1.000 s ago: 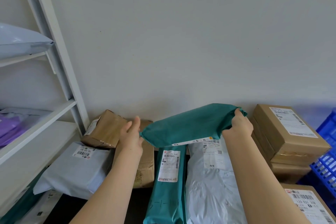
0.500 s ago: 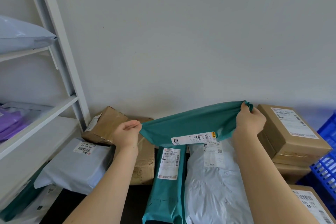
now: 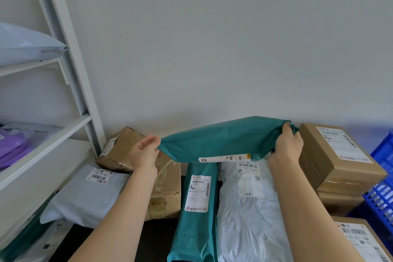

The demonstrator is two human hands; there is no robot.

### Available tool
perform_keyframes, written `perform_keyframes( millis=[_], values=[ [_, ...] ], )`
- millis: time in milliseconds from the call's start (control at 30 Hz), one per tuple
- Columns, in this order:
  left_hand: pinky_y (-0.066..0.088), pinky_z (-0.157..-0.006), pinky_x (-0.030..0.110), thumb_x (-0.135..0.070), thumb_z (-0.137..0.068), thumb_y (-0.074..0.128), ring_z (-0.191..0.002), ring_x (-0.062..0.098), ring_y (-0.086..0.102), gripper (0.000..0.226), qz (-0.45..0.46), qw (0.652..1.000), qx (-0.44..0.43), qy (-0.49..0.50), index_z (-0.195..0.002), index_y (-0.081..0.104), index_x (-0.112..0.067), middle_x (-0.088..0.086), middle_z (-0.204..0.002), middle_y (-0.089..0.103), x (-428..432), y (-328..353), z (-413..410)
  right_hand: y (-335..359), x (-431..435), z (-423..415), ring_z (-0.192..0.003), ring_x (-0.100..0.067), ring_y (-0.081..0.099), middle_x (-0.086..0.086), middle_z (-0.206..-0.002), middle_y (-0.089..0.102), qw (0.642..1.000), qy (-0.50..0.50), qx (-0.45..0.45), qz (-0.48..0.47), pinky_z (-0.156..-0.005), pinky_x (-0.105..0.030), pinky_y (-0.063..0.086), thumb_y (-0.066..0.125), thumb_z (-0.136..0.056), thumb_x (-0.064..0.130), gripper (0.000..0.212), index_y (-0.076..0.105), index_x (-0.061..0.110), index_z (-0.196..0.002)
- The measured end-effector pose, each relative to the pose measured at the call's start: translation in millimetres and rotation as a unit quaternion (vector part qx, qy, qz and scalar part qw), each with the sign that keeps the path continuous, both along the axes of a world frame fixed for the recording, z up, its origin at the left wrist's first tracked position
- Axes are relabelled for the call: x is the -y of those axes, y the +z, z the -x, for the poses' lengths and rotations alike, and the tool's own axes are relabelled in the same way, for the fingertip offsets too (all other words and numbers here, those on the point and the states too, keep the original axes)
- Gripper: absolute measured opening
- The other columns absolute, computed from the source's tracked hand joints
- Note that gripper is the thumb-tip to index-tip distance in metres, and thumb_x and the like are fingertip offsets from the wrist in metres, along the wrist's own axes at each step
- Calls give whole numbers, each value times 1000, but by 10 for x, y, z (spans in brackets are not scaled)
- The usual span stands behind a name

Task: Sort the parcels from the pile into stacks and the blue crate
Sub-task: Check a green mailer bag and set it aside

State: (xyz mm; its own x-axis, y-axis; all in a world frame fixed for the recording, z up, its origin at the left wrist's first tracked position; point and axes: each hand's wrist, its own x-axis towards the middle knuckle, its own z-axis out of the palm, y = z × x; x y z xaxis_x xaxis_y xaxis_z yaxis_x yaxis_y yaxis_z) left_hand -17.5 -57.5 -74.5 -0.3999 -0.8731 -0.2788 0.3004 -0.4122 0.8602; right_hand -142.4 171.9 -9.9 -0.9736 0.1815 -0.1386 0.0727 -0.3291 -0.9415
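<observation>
Looking down past two bare forearms onto a dark tabletop (image 3: 157, 238) crowded with parcels. Finds nearest, at the right edge, a labelled carton (image 3: 359, 240), cut off by the frame. Finds left of it a white mailer (image 3: 248, 219) and a long teal mailer (image 3: 195, 212) lying side by side and touching, both running near to far with labels up. Passes, further left, a grey mailer (image 3: 85, 193), a worn brown carton (image 3: 168, 193) just to its right behind the left forearm, and a small tilted carton (image 3: 121, 151) resting partly on the grey mailer. Holds above these, clear of the pile, the teal parcel (image 3: 223, 140), stretched left to right with its right end higher and a label strip along its near lower edge. Pinches its left corner in the left grip (image 3: 144, 151), between thumb and fingers; clenches its bunched right end in the right grip (image 3: 286, 147), fingers curled over the top. Reaches, right of that grip, a stack of two cartons (image 3: 340, 159), and just right of the stack the blue crate (image 3: 380, 193), only partly in view. Takes in at far left a white shelving unit (image 3: 70, 127) bearing a purple mailer (image 3: 14, 144) on the lower shelf and a pale mailer (image 3: 27, 47) on the upper. Ends at a plain wall (image 3: 212, 38).
</observation>
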Motion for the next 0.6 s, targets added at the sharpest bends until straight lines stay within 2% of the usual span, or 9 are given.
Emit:
perform_keyframes(
  millis=[67,167,233,300,433,533,600],
  values=[
    [53,-76,24,2,-85,67,-83,14,65,15,-36,998,-7,-42,-96,63,-7,8,-95,66,-14,-46,-9,74,23,-13,-88,-16,54,7,-87,57,999,1,0,41,-81,-32,45,45,-101,26,18,54,21,-86],
    [51,-91,32,-17,-89,65,-104,21,62,39,-65,989,20,-132,-123,55,-2,12,-114,63,-68,-143,-13,175,91,-79,-83,-14,61,7,-81,68,993,35,-14,115,-71,-26,50,44,-102,22,16,55,19,-92],
    [45,-102,37,-32,-90,63,-111,23,57,50,-66,980,62,-177,-130,51,-4,13,-126,58,-147,-201,-4,230,142,-118,-86,-19,68,0,-77,75,987,73,-30,140,-77,-31,55,42,-103,21,17,56,16,-94],
    [44,-103,41,-44,-89,59,-110,27,58,54,-81,968,99,-214,-128,53,-7,13,-126,59,-230,-237,14,285,181,-146,-90,-21,69,-6,-84,76,983,106,-34,145,-82,-34,55,41,-103,22,20,56,12,-96],
    [48,-98,47,-70,-79,56,-106,32,64,72,-146,924,137,-327,-122,61,-12,14,-116,67,-320,-262,38,412,224,-195,-85,-23,71,-12,-88,75,961,166,-16,219,-76,-35,55,44,-102,27,25,59,9,-97],
    [51,-94,48,-72,-80,52,-101,33,67,68,-170,897,120,-391,-112,68,-15,15,-107,72,-342,-251,-2,479,210,-224,-83,-31,68,-18,-87,73,949,186,-22,253,-80,-38,54,45,-98,27,24,56,9,-85],
    [51,-95,49,-68,-77,60,-100,34,68,65,-166,894,112,-401,-110,69,-13,16,-105,72,-335,-262,-20,496,166,-240,-78,-32,66,-20,-85,70,944,197,-30,263,-82,-38,51,46,-93,31,26,52,11,-78]
  ],
)
